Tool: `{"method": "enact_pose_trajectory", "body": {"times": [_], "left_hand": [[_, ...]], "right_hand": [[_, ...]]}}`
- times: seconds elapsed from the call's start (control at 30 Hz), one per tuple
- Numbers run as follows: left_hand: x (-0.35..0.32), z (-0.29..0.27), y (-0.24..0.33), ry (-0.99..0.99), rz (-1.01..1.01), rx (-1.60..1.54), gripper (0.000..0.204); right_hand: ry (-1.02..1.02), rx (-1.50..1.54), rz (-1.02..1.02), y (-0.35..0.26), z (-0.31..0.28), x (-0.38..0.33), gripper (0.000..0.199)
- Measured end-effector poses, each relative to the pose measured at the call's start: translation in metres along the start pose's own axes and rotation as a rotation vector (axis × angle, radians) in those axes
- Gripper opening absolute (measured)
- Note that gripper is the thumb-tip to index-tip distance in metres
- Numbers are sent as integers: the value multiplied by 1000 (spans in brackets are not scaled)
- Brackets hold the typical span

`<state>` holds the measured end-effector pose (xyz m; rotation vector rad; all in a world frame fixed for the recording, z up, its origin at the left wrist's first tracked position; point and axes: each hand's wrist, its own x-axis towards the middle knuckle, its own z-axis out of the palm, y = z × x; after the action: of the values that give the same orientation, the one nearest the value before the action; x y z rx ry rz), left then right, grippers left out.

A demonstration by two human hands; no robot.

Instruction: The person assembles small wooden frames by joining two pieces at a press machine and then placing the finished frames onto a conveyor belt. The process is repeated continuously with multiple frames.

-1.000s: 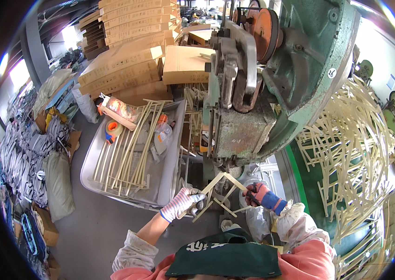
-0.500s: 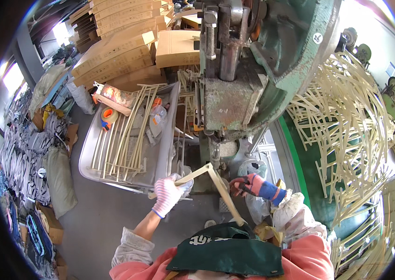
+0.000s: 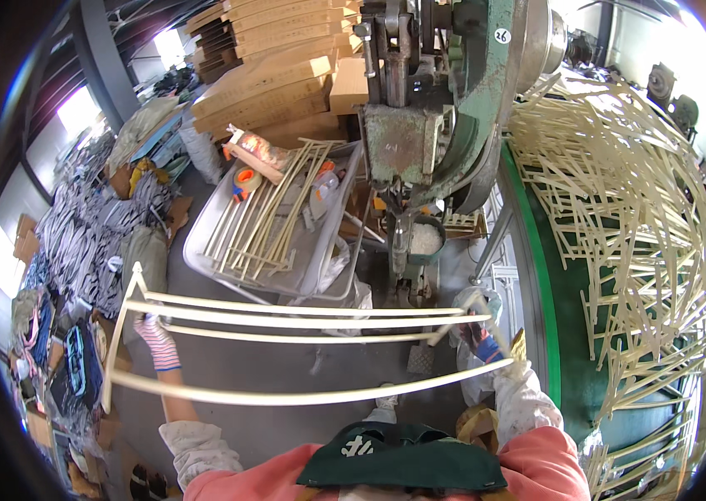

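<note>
While the left hand point(image 3: 155, 341) gripped one end of the frame point(image 3: 303, 322), the right hand point(image 3: 478, 341), partly hidden, seemed to grip the other end.

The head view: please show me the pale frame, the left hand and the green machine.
Pale frame point(image 3: 328, 323): head view, on a long bar.
Left hand point(image 3: 156, 338): head view, on the striped glove.
Green machine point(image 3: 403, 149): head view, on the front block.

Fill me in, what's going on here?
A person's gloved left hand and right hand hold up a pale frame, one near each end. A green press stands ahead. Pale strips lie in the grey tray left of it; a large heap lies on the green surface at right.
</note>
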<state>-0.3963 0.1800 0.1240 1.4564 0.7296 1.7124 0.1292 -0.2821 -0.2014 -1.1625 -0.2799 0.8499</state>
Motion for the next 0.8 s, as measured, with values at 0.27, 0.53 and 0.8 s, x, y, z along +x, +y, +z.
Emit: {"method": "enact_pose_trajectory", "body": {"times": [0.27,0.53,0.8], "left_hand": [[-104,-114,-96,254,-742,122,35],[-217,132,20,-1140,-483,23,32],[-238,270,31,-1108,-895,-19,19]], "right_hand": [[-40,160,-155,-124,86,-114,18],[-440,-386,-78,-169,214,-135,26],[-24,-231,238,-181,189,-51,10]]}}
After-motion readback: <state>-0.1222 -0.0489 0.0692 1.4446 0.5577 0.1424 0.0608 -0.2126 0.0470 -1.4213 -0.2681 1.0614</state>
